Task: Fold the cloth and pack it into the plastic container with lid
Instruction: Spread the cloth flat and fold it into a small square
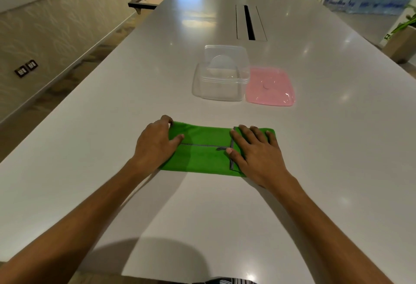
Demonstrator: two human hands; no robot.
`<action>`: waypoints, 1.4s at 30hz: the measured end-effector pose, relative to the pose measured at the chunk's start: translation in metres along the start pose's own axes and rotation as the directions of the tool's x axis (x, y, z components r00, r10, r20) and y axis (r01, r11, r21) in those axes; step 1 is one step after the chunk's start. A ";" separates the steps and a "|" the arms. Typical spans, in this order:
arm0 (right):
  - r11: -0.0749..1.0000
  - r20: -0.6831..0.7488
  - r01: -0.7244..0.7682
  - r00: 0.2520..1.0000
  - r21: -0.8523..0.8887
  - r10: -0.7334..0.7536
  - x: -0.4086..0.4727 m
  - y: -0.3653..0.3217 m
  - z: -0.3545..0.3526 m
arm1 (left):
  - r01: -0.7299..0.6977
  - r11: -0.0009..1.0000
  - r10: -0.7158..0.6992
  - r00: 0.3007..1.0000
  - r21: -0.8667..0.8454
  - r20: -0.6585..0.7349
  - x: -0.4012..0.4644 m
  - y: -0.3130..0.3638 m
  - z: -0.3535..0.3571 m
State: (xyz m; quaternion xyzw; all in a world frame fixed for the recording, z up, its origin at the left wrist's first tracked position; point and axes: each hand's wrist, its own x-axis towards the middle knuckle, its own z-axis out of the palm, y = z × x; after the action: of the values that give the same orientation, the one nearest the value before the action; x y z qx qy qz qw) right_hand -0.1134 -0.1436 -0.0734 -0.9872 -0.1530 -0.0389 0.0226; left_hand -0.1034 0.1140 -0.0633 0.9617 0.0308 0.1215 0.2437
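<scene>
A green cloth (pixel 203 148) with grey stitched edges lies folded into a long strip on the white table (pixel 202 216), right in front of me. My left hand (pixel 157 143) grips its left end, fingers curled over the far corner and thumb on top. Flat on the cloth's right end rests my right hand (pixel 254 153), fingers spread, pressing down. Beyond the cloth stands a clear plastic container (pixel 219 81), open and with no cloth in it. Its pink lid (pixel 270 86) lies flat on the table just to the container's right.
A cable slot (pixel 249 22) is set into the table farther back. A wall with sockets (pixel 26 68) runs along the left, and a planter (pixel 400 42) stands at the right edge of view.
</scene>
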 end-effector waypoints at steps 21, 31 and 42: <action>0.995 -0.069 0.002 0.998 0.097 0.005 -0.002 0.002 -0.002 | -0.011 0.934 0.027 0.999 -0.358 0.040 0.023 0.065 -0.028; 0.714 -0.216 0.010 0.956 0.700 0.198 -0.008 0.013 -0.016 | -0.160 0.926 0.208 0.972 -0.341 0.107 0.033 0.144 -0.012; 0.210 -0.113 0.012 0.873 0.978 0.475 -0.016 0.024 -0.027 | -0.189 0.937 0.260 0.938 -0.292 0.228 0.012 0.169 0.042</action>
State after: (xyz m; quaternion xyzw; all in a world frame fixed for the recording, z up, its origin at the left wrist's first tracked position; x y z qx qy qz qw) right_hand -0.1232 -0.1727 -0.0484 -0.7440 0.0179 -0.1298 0.6552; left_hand -0.0812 -0.0525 -0.0165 0.9249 -0.1293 0.0231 0.3569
